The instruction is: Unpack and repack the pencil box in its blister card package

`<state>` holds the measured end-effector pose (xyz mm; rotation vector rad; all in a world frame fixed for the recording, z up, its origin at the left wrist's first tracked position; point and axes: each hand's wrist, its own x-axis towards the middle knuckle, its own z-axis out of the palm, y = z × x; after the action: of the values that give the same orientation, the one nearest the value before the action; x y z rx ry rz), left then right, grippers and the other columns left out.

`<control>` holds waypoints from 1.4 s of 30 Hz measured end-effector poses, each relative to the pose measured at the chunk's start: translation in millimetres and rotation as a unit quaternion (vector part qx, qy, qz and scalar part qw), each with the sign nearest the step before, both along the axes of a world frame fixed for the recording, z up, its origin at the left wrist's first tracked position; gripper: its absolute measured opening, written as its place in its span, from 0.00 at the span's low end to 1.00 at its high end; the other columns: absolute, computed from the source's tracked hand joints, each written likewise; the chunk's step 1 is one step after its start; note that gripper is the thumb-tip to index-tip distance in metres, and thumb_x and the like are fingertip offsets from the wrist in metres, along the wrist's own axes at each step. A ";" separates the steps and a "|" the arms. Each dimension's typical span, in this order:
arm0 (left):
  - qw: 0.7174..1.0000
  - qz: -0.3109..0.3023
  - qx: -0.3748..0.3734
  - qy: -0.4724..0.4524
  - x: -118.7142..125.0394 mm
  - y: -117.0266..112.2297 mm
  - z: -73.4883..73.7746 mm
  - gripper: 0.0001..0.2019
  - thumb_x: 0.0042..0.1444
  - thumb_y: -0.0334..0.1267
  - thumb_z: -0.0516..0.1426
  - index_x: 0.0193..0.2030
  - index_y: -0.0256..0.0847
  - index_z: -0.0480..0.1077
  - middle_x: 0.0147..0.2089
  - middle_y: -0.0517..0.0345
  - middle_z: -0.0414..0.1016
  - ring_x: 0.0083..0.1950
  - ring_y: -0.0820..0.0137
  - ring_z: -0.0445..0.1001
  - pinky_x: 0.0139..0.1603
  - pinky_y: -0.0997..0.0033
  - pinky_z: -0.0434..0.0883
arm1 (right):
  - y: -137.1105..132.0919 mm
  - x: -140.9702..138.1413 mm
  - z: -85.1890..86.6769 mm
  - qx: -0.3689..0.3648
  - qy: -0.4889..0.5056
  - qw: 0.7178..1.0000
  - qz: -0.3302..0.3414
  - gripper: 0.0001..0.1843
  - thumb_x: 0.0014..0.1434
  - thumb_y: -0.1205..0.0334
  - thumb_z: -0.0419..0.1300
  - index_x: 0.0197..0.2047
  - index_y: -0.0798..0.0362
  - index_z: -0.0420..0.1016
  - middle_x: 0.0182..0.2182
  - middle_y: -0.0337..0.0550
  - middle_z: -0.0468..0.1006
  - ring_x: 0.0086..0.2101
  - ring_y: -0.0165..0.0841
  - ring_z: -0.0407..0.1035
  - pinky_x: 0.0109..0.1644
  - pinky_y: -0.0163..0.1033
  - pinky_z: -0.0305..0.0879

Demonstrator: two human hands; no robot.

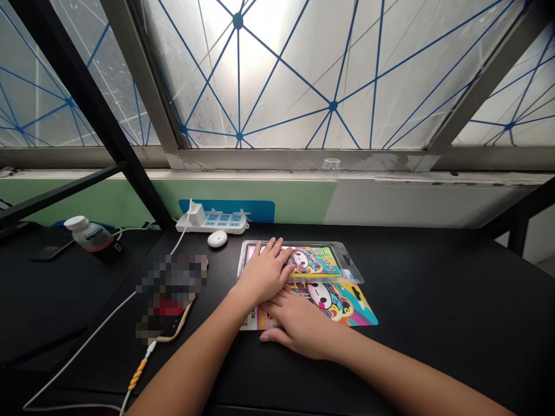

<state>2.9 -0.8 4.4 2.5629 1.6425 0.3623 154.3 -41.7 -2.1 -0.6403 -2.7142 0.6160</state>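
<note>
My left hand [264, 271] lies palm down on a clear plastic blister pack [318, 260], its fingers spread over the pack's left part. A colourful cartoon-printed card shows through the plastic. Just below, a second printed card [342, 303] lies flat on the black desk [433, 323]. My right hand [297, 326] rests palm down on that card's lower left, its fingers reaching toward my left wrist. Neither hand closes around anything. The hands hide much of both printed faces.
Left of the cards lies a pixelated phone [170, 294] with a white cable. Behind stand a white power strip [212, 222] with a plugged-in adapter, a white oval case [217, 238], and a white-capped bottle [92, 238]. A black frame bar [87, 110] crosses the upper left.
</note>
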 end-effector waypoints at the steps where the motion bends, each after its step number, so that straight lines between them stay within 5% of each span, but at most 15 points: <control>1: 1.000 -0.002 0.001 -0.001 -0.4 0.1 -0.1 0.25 0.72 0.49 0.44 0.70 0.42 0.59 0.74 0.44 0.54 0.75 0.52 0.50 0.71 0.41 0.52 | 0.3 2.9 1.1 -0.003 0.005 1.000 0.007 0.25 0.64 0.50 0.62 0.60 0.52 0.70 0.60 0.49 0.73 0.61 0.44 0.64 0.66 0.48 0.59; 4: 1.000 -0.004 0.007 -0.017 -2.0 -0.4 -0.5 0.24 0.72 0.47 0.44 0.69 0.41 0.60 0.74 0.45 0.55 0.75 0.52 0.51 0.71 0.41 0.53 | 2.2 10.0 4.6 0.033 0.030 0.999 0.020 0.12 0.69 0.59 0.54 0.49 0.51 0.77 0.48 0.47 0.80 0.50 0.39 0.72 0.57 0.45 0.66; 8: 0.995 0.023 0.047 -0.087 -4.7 -1.6 1.8 0.20 0.71 0.43 0.47 0.64 0.39 0.66 0.70 0.47 0.63 0.71 0.58 0.59 0.70 0.53 0.58 | 21.2 28.4 15.9 0.140 0.067 0.986 -0.066 0.17 0.71 0.61 0.48 0.39 0.52 0.78 0.33 0.46 0.81 0.35 0.37 0.73 0.42 0.43 0.68; 13: 0.985 0.068 0.105 -0.117 -9.2 -1.9 8.8 0.15 0.69 0.41 0.49 0.54 0.42 0.73 0.57 0.52 0.77 0.58 0.60 0.71 0.60 0.58 0.67 | 79.4 82.3 24.1 0.143 -0.031 0.960 -0.240 0.18 0.69 0.52 0.50 0.45 0.51 0.78 0.42 0.52 0.78 0.41 0.43 0.73 0.45 0.48 0.70; 20: 0.991 0.068 0.096 -0.061 -13.4 -0.3 7.4 0.15 0.67 0.42 0.52 0.55 0.42 0.72 0.58 0.51 0.75 0.58 0.57 0.69 0.57 0.55 0.66 | 117.9 113.1 17.5 0.075 -0.121 0.962 -0.231 0.26 0.60 0.39 0.59 0.52 0.49 0.77 0.46 0.52 0.73 0.46 0.46 0.68 0.48 0.50 0.70; 32: 0.992 0.061 0.088 -0.063 -21.1 -0.9 13.3 0.16 0.68 0.46 0.52 0.58 0.44 0.70 0.58 0.52 0.75 0.59 0.58 0.69 0.61 0.53 0.64 | 111.6 106.9 18.4 0.161 -0.084 0.954 -0.238 0.25 0.54 0.38 0.65 0.45 0.49 0.75 0.49 0.53 0.72 0.48 0.49 0.67 0.49 0.55 0.67; 37: 0.994 0.041 0.088 -0.052 -43.8 3.9 26.0 0.25 0.61 0.50 0.62 0.62 0.45 0.67 0.56 0.52 0.76 0.58 0.56 0.72 0.62 0.50 0.63 | 86.4 104.7 15.8 0.250 0.007 0.944 -0.215 0.15 0.61 0.51 0.63 0.43 0.52 0.70 0.47 0.54 0.77 0.51 0.46 0.71 0.62 0.57 0.59; 40: 0.994 0.009 0.097 -0.044 -48.0 -6.4 41.1 0.19 0.58 0.46 0.65 0.54 0.44 0.72 0.49 0.53 0.79 0.50 0.58 0.75 0.52 0.57 0.70 | 67.5 106.8 22.3 0.298 0.054 0.931 -0.201 0.05 0.66 0.60 0.57 0.45 0.49 0.69 0.43 0.48 0.80 0.47 0.42 0.74 0.62 0.55 0.59; 42: 0.987 -0.010 0.150 -0.049 -45.0 -27.2 50.5 0.14 0.60 0.43 0.64 0.51 0.44 0.73 0.47 0.53 0.78 0.49 0.58 0.75 0.52 0.55 0.70 | 49.7 113.1 30.1 0.336 0.080 0.915 -0.206 0.11 0.66 0.62 0.58 0.52 0.48 0.67 0.45 0.47 0.80 0.46 0.42 0.74 0.59 0.54 0.63</control>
<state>-42.2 -28.0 54.9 2.7138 1.6383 0.7761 267.3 8.0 28.1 -0.8704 -2.2975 -0.3474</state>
